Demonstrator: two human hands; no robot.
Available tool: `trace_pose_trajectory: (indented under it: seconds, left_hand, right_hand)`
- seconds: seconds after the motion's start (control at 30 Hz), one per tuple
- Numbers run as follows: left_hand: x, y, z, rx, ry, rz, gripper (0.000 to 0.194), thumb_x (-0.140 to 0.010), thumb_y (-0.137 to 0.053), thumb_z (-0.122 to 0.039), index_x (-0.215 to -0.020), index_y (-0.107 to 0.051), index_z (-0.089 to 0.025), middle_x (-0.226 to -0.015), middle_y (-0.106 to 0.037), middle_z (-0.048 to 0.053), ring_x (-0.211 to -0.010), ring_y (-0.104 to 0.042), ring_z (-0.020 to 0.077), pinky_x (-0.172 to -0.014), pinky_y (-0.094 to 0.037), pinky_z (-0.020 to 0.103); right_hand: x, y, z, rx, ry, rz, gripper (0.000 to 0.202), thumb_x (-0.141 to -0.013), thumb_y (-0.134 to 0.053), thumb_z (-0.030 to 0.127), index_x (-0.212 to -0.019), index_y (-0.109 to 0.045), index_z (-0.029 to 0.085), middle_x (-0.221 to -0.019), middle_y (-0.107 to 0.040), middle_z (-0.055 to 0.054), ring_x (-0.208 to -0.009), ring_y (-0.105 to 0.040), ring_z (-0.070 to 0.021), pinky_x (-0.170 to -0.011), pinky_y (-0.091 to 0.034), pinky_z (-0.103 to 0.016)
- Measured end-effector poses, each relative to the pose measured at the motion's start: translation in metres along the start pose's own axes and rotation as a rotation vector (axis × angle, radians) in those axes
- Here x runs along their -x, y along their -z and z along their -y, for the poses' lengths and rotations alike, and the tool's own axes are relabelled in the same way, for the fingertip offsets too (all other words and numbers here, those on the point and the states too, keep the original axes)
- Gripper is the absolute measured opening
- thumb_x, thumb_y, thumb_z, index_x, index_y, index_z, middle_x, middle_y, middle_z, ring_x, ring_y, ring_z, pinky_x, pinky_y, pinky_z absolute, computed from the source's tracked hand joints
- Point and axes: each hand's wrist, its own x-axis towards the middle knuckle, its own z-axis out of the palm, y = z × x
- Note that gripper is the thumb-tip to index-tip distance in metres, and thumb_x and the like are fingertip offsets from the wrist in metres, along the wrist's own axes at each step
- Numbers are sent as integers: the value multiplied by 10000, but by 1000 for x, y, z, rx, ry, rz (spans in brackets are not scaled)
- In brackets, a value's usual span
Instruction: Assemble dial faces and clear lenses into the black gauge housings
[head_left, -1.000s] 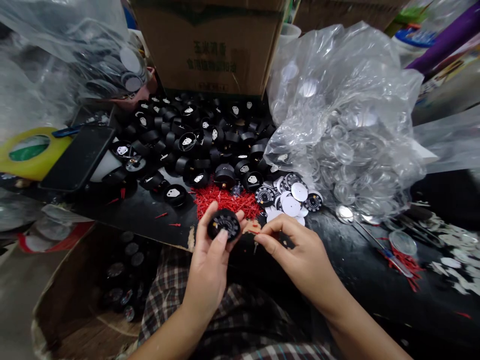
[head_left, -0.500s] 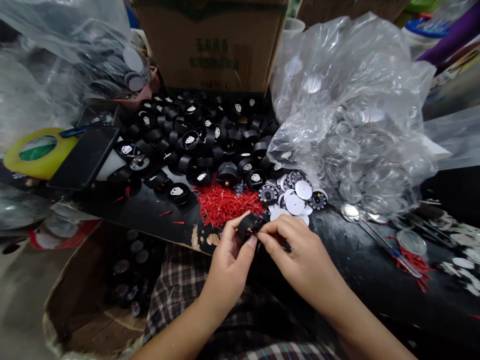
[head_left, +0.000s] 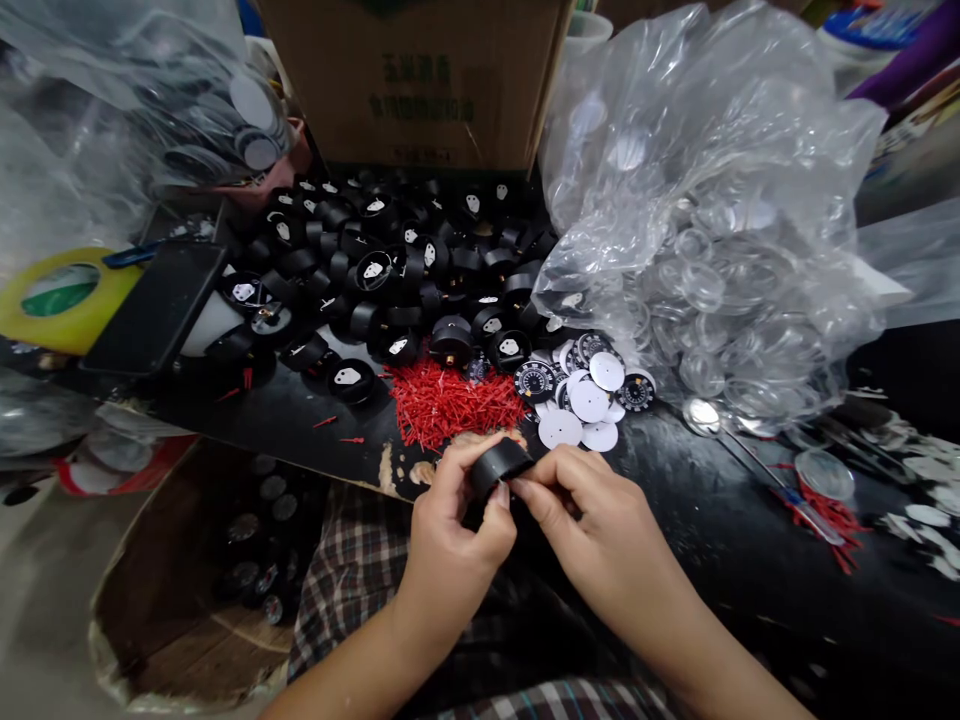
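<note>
Over the table's front edge, my left hand [head_left: 457,520] grips a round black gauge case [head_left: 498,466] between thumb and fingers, its side wall facing me. My right hand [head_left: 589,505] is closed, with thumb and forefinger pinched at the case's right edge; whatever lies between those fingertips is hidden. Just beyond the case is a heap of small red pointers [head_left: 450,400]. To its right lie loose round dials [head_left: 589,398], some white side up, others showing black printed faces. Many more black cases [head_left: 375,270] are piled behind, several with white plates inside.
A cardboard box [head_left: 420,90] stands at the back. Clear round lenses fill a plastic bag [head_left: 705,250] on the right. At left are yellow tape [head_left: 52,295] and a phone [head_left: 157,310]. Below the edge, a carton [head_left: 135,600] contains gauges. A screwdriver-like tool [head_left: 780,490] lies right.
The held case has turned, so its dark outer wall shows where its printed face was partly visible. Both hands stay close together around it. The view has shifted slightly.
</note>
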Motion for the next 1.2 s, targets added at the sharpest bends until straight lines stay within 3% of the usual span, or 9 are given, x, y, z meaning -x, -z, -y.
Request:
trace_pose_trajectory:
  seconds: [0.13,0.23,0.43,0.6,0.73,0.83,0.93,1.07,1.2]
  left_hand:
    - [0,2,-1,-39,9,-22,372,-812,-548,-90,-1097,-625,-315,-1070,-672,-40,-1010,-629,148,-943,-445,256]
    - [-5,4,-1,87,124,42,274,-837,-570,-168,-1074,-639,-287,-1062,-680,-22,-1012,-633,155,-924,-464,253]
    - [-11,7,-2,354,336,140,356,-836,-630,-327,-1188,-597,-286,-1236,-653,12,-1187,-572,204,-998,-455,296]
    - [0,7,0,195,361,94,406,-843,-607,-409,-1236,-614,-306,-1360,-586,-2,-1342,-434,242,-1129,-334,365]
    - [6,0,10,249,517,-105,415,-833,-579,-491,-1214,-632,-336,-1340,-605,1,-1280,-508,297,-1017,-480,425]
    - [2,-2,14,196,460,-62,420,-800,-636,-474,-1203,-638,-357,-1373,-575,-31,-1346,-427,281,-1115,-364,419]
    - [-3,-2,14,130,390,24,432,-777,-678,-438,-1195,-649,-332,-1381,-570,-18,-1357,-410,281,-1155,-277,430]
    - [-8,-6,14,315,422,-37,466,-805,-639,-462,-1245,-613,-308,-1396,-556,23,-1226,-556,302,-1046,-452,457]
    - [-8,-14,15,395,451,20,425,-774,-679,-457,-1154,-679,-265,-1377,-574,43,-1223,-554,319,-1005,-500,435]
  right_hand:
    - [1,-3,0,3,-33,-38,242,-911,-523,217,-671,-493,202,-638,-547,24,-616,-504,-136,-626,-368,-275]
    - [-1,0,-3,9,-34,-9,299,-892,-546,219,-612,-445,200,-591,-505,38,-561,-464,-118,-596,-353,-269]
    - [-10,6,-11,145,243,-51,94,-896,-523,153,-906,-616,163,-800,-609,-35,-759,-547,-172,-709,-377,-317]
    - [-17,4,-7,356,357,-99,108,-851,-524,127,-796,-615,143,-746,-616,-45,-744,-547,-196,-709,-354,-348]
    - [-17,2,2,295,256,-168,99,-801,-523,126,-733,-589,156,-689,-603,-15,-659,-523,-153,-670,-366,-315]
    - [-14,8,-1,156,98,-104,63,-797,-578,140,-746,-584,176,-676,-614,30,-612,-526,-111,-660,-381,-270]
    - [-12,31,-25,76,45,-46,116,-870,-566,211,-770,-625,207,-708,-659,40,-653,-584,-104,-675,-414,-237]
    - [-21,75,-90,503,-238,-498,184,-861,-556,264,-979,-666,176,-1014,-682,-107,-940,-610,-252,-848,-409,-404]
    - [-28,100,-131,577,-282,-527,170,-777,-572,194,-907,-672,149,-1011,-661,-153,-955,-588,-320,-865,-376,-500]
